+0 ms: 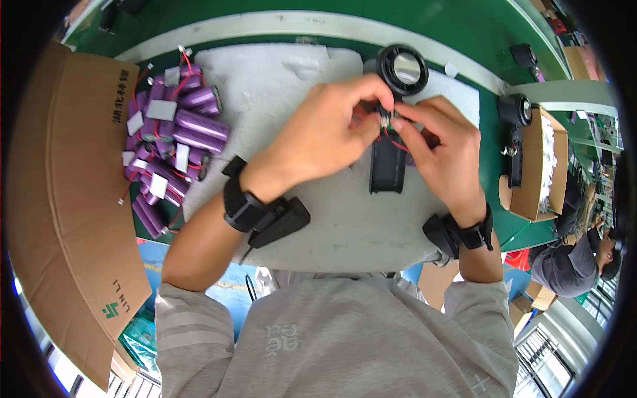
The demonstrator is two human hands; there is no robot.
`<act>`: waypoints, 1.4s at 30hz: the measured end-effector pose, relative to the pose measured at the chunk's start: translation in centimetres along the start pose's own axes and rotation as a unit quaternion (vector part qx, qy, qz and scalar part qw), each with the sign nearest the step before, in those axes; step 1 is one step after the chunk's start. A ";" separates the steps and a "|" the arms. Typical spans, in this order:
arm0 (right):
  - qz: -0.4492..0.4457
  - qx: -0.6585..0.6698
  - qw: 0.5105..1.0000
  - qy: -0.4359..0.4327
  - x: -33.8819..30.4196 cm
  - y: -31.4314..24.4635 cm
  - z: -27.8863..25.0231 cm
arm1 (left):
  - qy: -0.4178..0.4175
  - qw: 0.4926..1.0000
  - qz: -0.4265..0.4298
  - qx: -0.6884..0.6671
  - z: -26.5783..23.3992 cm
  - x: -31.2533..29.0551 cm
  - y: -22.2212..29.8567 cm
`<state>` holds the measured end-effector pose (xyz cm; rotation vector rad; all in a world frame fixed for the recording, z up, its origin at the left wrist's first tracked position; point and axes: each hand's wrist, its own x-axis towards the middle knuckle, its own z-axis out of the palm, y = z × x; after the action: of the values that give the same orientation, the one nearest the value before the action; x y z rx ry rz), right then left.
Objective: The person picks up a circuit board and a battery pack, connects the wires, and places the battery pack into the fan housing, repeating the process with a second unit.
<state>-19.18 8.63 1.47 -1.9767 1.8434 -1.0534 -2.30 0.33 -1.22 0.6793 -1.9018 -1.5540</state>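
A black speaker housing [388, 166] lies on the white foam mat [279, 86], with its round speaker cone [403, 68] at the far end. My left hand [328, 129] and my right hand [443, 142] meet over its middle. Both pinch a small connector with red wires [385, 121] between their fingertips. Part of the housing is hidden under my fingers. Black bands with small boxes sit on both wrists.
A pile of purple battery cells [174, 139] with red wires lies left of the mat. A large cardboard sheet [66, 199] is at far left. An open carton [534, 166] and another speaker [514, 109] stand at right. Another person [577, 262] works at lower right.
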 end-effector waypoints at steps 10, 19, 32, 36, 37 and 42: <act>0.133 0.068 0.987 -0.059 -0.3 0.4 -0.3 | -0.026 0.990 0.047 0.133 -0.3 0.0 1.4; 0.132 0.107 0.963 -0.208 0.1 -0.3 -2.4 | -0.030 0.992 0.001 0.123 -0.1 0.1 1.9; 0.034 0.023 0.987 -0.158 0.2 0.9 -4.2 | -0.003 0.992 0.024 0.121 -1.4 0.9 0.7; -0.073 -0.074 0.987 -0.123 0.2 1.4 -4.8 | -0.034 0.997 0.011 0.069 -1.9 0.7 0.8; -0.071 -0.074 0.987 -0.124 0.1 1.5 -4.8 | -0.047 0.998 0.007 0.050 -1.9 0.7 0.9; -0.067 -0.064 0.991 -0.097 -0.5 1.7 -4.5 | -0.034 0.998 -0.015 0.048 -1.6 0.6 0.8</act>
<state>-23.39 10.13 3.44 -2.2161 1.7346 -0.7618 -1.57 -1.08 -0.13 0.7078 -2.0355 -1.5313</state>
